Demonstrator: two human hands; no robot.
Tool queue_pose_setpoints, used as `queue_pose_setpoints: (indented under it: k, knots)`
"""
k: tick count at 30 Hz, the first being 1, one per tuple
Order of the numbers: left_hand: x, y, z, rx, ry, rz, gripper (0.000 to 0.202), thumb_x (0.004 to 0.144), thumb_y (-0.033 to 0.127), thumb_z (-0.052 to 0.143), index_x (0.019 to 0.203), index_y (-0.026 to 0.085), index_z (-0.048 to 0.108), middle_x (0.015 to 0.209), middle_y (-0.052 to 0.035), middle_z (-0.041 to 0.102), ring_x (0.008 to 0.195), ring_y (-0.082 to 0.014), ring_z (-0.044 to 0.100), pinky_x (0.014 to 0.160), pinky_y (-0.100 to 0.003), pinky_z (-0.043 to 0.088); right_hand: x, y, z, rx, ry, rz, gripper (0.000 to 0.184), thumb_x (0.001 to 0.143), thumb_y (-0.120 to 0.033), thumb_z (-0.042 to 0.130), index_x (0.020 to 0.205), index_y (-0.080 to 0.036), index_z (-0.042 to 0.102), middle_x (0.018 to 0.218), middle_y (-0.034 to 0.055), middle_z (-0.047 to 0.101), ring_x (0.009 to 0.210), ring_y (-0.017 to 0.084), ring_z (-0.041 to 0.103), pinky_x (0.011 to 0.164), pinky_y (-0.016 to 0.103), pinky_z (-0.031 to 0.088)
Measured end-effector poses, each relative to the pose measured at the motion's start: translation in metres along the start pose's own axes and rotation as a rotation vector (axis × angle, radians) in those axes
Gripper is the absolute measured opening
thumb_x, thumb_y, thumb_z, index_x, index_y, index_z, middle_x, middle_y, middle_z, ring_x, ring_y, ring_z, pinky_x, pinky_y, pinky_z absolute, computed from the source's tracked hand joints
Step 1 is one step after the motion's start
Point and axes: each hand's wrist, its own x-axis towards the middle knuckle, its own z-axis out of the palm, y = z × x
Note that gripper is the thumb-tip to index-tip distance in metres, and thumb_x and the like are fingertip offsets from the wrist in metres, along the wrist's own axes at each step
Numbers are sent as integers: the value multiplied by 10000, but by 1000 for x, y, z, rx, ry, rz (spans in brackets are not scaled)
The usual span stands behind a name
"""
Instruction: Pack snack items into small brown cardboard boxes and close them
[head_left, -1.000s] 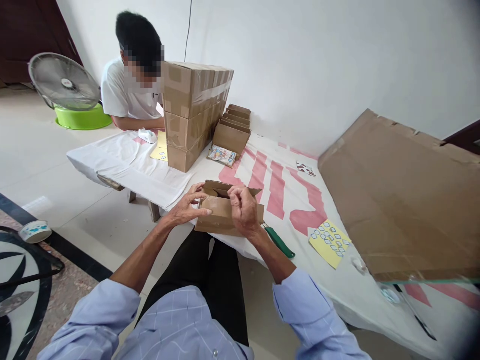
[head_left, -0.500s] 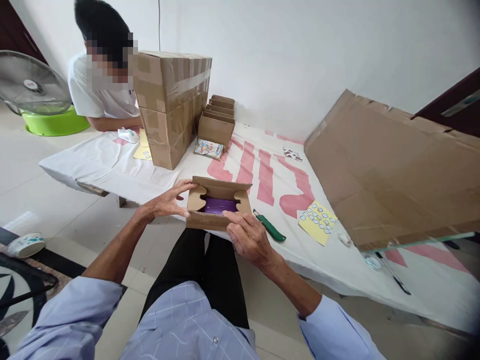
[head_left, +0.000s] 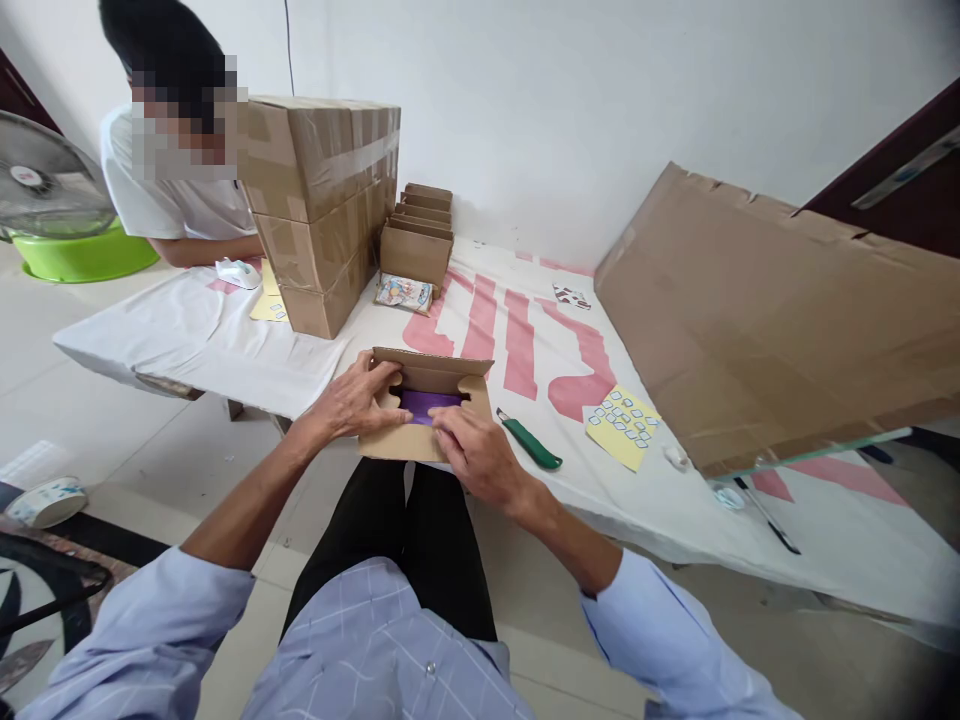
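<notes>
A small open cardboard box (head_left: 435,376) sits at the table's front edge, its back flap raised and its side tabs curving inward. Inside lies a purple item (head_left: 429,402), partly covered by my fingers; its kind does not show clearly. My left hand (head_left: 358,400) grips the box's left side, fingers over the side tab and thumb at the front. My right hand (head_left: 480,448) is closed at the front wall, fingers curled over the edge with the tips by the purple item. A green-handled utility knife (head_left: 532,442) lies just right of the box.
Taped cartons (head_left: 322,210) are stacked at the left, beside several upright small boxes (head_left: 416,250) and a printed packet (head_left: 405,293). Yellow sticker sheet (head_left: 621,428) and black pen (head_left: 769,515) lie right. A large cardboard sheet (head_left: 772,330) leans there. A person (head_left: 176,190) sits behind the cartons.
My left hand has moved in over the left side tab, its thumb now inside the front edge. My right hand has shifted left along the front wall, which now leans outward. The view has shifted slightly.
</notes>
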Motion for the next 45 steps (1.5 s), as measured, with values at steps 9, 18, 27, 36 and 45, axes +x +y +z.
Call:
queue_pose_setpoints:
  k: [9, 18, 27, 36, 45]
  knots:
    - [-1, -13, 7, -318, 219, -14, 533, 886, 403, 672, 1397, 260, 622, 1480, -117, 570, 1320, -354, 627, 1104, -526, 572, 28, 13, -30, -557, -182, 180, 209, 1000, -397, 783, 1015, -195, 731, 1006, 182, 776, 1055, 345, 679, 837, 411, 533]
    - [-25, -52, 24, -832, 298, -87, 702, 965, 608, 629, 1573, 280, 502, 1551, -126, 592, 1352, -326, 623, 1015, -431, 611, 66, 31, -37, -534, -623, 273, 252, 1011, -376, 770, 1087, -138, 806, 1123, 220, 816, 1121, 388, 758, 890, 457, 534]
    - [-28, -81, 33, -781, 177, 58, 1471, 550, 681, 1038, 1735, 363, 227, 1696, -193, 358, 1546, -434, 453, 1139, -537, 558, 103, 37, -17, -458, -872, 256, 196, 901, -94, 777, 1078, -137, 850, 1124, 216, 833, 1066, 357, 810, 879, 420, 604]
    - [-24, -82, 58, -792, 273, 45, 1511, 604, 608, 1043, 1769, 397, 104, 1728, -201, 341, 1453, -436, 563, 1058, -525, 595, 99, 44, -19, -426, -967, 208, 281, 983, -162, 695, 1247, -123, 785, 1311, 217, 785, 1218, 360, 763, 967, 388, 572]
    - [-29, -67, 55, -701, 50, 27, 1483, 650, 481, 1027, 1788, 353, 84, 1773, -201, 356, 1579, -503, 422, 1149, -577, 529, 98, 48, -20, -370, -955, 191, 367, 987, -222, 698, 1344, -149, 747, 1386, 219, 748, 1288, 377, 715, 1028, 422, 533]
